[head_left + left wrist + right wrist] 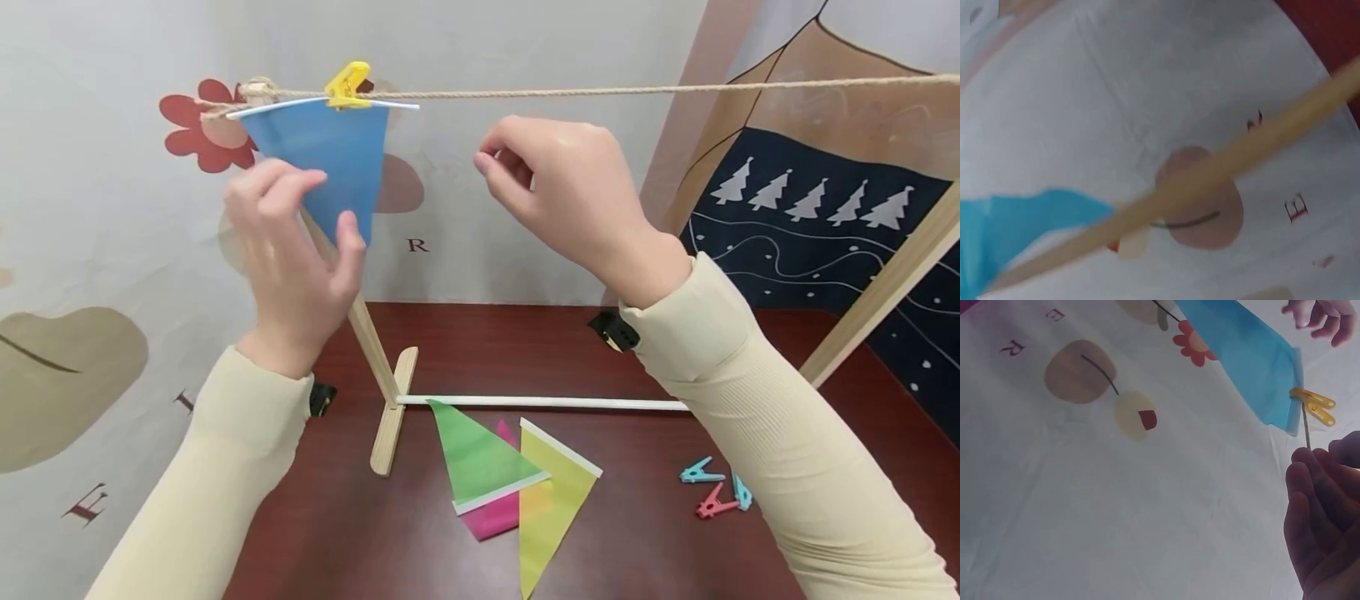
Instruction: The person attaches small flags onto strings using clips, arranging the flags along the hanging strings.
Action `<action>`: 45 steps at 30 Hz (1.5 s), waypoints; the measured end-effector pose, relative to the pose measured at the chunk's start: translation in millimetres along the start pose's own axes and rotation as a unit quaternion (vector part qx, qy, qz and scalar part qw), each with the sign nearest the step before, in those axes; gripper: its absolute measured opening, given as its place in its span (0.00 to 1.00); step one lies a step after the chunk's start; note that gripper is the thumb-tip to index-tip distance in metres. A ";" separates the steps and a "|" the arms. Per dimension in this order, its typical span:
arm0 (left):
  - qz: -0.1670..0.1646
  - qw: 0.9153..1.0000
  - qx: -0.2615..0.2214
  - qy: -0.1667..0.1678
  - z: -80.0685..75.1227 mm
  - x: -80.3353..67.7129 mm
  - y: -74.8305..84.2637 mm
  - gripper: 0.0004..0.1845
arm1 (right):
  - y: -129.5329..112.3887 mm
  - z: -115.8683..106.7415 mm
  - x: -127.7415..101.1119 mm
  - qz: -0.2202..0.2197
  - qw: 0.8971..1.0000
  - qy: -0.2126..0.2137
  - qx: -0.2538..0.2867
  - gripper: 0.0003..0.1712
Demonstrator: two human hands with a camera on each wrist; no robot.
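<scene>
A blue pennant point(330, 150) with a white top edge hangs from a twine line point(525, 94). One yellow clothespin point(347, 86) clips it to the line near its middle. My left hand point(296, 258) is raised in front of the pennant's left side, thumb and fingers apart and holding nothing. Right of the pennant and just below the twine is my right hand point(566, 196), its fingers loosely bent with nothing between them. The right wrist view shows the clothespin point(1313, 405) beyond the fingers of that hand. In the left wrist view the hand is out of sight.
Green point(480, 458), yellow point(551, 500) and pink point(491, 517) pennants overlap on the dark red table point(337, 542). Small blue and red clothespins point(716, 502) lie near my right forearm. A wooden post point(371, 342) stands at left, another point(885, 283) at right; a white rod point(540, 403) runs low.
</scene>
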State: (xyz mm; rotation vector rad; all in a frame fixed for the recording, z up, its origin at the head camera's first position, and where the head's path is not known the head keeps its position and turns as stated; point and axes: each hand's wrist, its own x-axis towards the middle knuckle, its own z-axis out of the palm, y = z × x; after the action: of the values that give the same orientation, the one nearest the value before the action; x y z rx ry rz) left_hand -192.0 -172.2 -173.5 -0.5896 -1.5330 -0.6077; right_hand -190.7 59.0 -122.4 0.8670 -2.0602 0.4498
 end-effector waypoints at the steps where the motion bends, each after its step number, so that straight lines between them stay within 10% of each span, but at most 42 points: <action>1: 0.006 1.000 -0.016 -0.009 0.7 -3.6 3.4 0.15 | 1.1 -0.8 -2.0 0.002 1.000 -0.001 0.000 0.13; 10: 0.052 0.987 -0.121 -0.088 4.8 -29.2 46.9 0.11 | 13.9 -4.2 -26.4 0.029 0.999 0.010 0.020 0.14; 17: 0.047 0.981 -0.111 -0.150 6.8 -54.0 57.2 0.11 | 23.9 -4.8 -57.0 0.073 0.996 0.009 0.047 0.12; 31: -0.103 0.947 -0.091 -0.289 0.2 -123.3 53.3 0.12 | 36.1 4.5 -149.8 0.194 0.979 0.015 0.066 0.08; 45: -0.164 0.909 -0.122 -0.362 13.5 -176.2 69.3 0.10 | 55.7 13.9 -216.5 0.328 0.943 -0.011 0.060 0.10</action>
State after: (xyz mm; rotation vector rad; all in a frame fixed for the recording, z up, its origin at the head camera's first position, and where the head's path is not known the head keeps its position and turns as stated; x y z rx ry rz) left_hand -145.9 -113.8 -348.1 -0.8085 -2.3067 -0.9077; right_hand -149.1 180.1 -306.3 0.2202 -2.3324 0.9301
